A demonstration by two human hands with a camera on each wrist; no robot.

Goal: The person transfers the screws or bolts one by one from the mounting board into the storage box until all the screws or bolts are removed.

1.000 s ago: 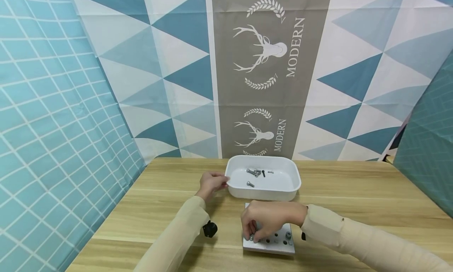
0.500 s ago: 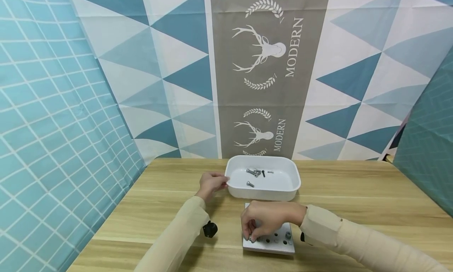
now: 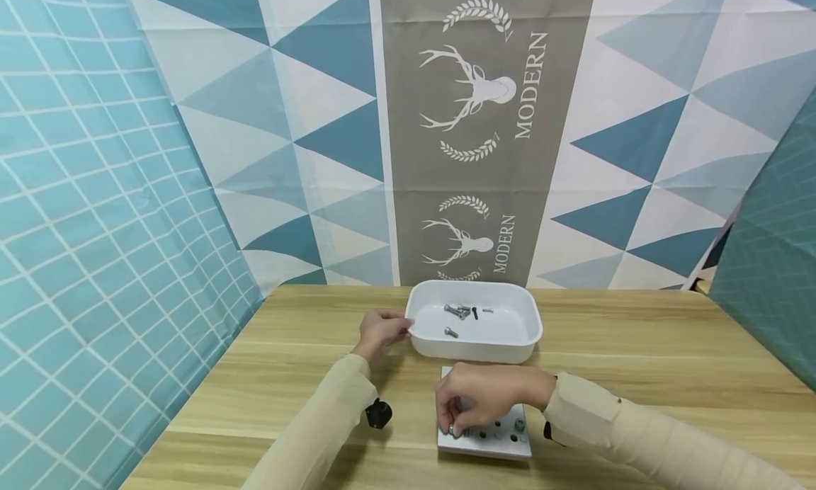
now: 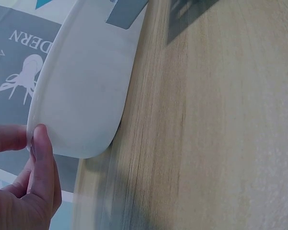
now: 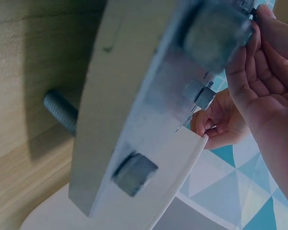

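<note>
My left hand (image 3: 380, 331) pinches the left end of a white tray (image 3: 510, 326) between thumb and fingers. In the left wrist view, the thumb (image 4: 41, 141) lies over the tray's rim. Nearer to me is a silver metal plate (image 3: 484, 445) with holes. Over its front left corner, my right hand (image 3: 481, 398) pinches a small bolt (image 3: 452, 430), mostly hidden by the fingertips. A socket-head bolt (image 3: 519, 424) stands at the plate's right side. In the right wrist view, bolt heads (image 5: 135, 173) stick up from the plate, and a threaded shank (image 5: 60, 111) shows beneath it.
Several silver bolts (image 3: 456, 311) and one black screw (image 3: 474, 312) lie inside the tray. The wooden table (image 3: 306, 334) meets patterned cloth (image 3: 338, 122) at the back. A black device (image 3: 379, 413) is beside the left sleeve.
The right thumb has shifted slightly left, in against the bolt at the plate's front left corner. My left hand and the tray have stayed in place.
</note>
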